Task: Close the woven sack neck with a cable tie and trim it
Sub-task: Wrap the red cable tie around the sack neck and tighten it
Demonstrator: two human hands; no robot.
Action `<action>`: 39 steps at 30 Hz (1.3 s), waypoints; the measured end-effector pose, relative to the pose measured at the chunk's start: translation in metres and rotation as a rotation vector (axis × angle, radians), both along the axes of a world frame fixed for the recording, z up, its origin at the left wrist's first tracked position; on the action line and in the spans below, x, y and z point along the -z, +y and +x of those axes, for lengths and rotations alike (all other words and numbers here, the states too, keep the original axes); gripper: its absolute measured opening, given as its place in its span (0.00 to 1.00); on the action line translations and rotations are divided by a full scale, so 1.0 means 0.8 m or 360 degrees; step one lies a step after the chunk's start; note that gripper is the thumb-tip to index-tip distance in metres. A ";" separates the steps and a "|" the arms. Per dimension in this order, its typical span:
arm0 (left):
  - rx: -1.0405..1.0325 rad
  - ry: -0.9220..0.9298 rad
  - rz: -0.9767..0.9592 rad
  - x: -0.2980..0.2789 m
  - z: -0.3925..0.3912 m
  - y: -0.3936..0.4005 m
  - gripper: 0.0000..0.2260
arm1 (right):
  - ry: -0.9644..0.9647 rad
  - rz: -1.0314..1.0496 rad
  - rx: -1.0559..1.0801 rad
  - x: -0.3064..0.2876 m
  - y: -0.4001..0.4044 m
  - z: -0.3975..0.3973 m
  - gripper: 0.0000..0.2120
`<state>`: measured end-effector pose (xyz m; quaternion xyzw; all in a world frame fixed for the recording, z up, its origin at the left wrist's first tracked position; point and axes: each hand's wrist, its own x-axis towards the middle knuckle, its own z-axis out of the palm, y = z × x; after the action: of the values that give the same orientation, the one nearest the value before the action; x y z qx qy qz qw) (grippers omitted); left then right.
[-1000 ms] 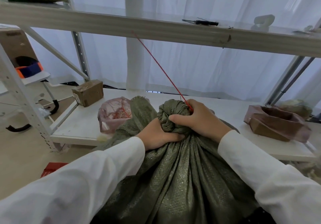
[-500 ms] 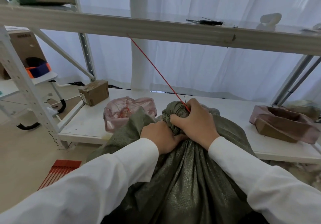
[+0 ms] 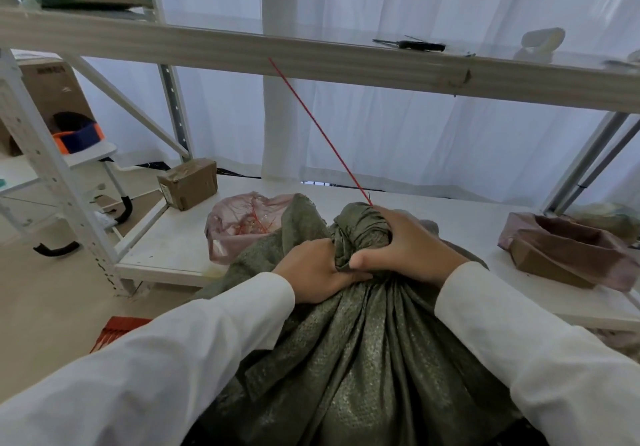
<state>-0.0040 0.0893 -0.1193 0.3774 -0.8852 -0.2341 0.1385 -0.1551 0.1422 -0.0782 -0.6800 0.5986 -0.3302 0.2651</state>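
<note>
Left of the bunched olive-green woven sack (image 3: 349, 335), a crumpled pink plastic bag (image 3: 242, 227) crowds the white lower shelf (image 3: 166, 251); right, bare shelf reaches the brown folded bag (image 3: 568, 255).

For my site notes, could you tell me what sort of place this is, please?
Probably a storeroom or packing area: white metal shelving holds a taped cardboard box, a hand tool lies on the upper shelf, and a bulky woven sack is being tied shut.

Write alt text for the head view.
Both hands, left hand and right hand, grip the gathered neck of a green woven sack; a red cable tie rises from the neck toward the upper shelf beam.
</note>
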 end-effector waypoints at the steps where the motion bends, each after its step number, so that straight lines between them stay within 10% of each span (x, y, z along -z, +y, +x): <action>1: -0.0029 -0.0050 0.0002 0.001 -0.001 0.000 0.27 | 0.0068 -0.0003 -0.0054 -0.002 0.001 0.003 0.17; 9: -0.0218 -0.0113 -0.0185 0.004 -0.010 0.006 0.28 | -0.0177 -0.0078 0.0280 0.016 -0.006 0.014 0.17; 24: -0.0253 -0.0538 0.0840 0.008 0.115 -0.073 0.55 | -0.1040 0.0126 0.0794 0.007 -0.004 0.015 0.11; 28: -0.0335 -0.0503 0.1067 -0.024 0.131 -0.053 0.50 | -0.1037 0.0150 0.0763 0.010 -0.005 0.020 0.12; 34: -0.0461 -0.0209 -0.0177 -0.045 0.118 -0.082 0.46 | -0.0941 0.0171 0.0616 0.009 -0.003 0.019 0.10; 39: -0.0047 0.0028 0.0366 -0.021 0.060 -0.043 0.18 | -0.0917 0.0170 0.0568 0.012 0.001 0.016 0.13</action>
<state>0.0437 0.0546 -0.1025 0.4017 -0.8456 -0.3353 0.1056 -0.1424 0.1426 -0.0877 -0.4285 0.6251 -0.5181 0.3966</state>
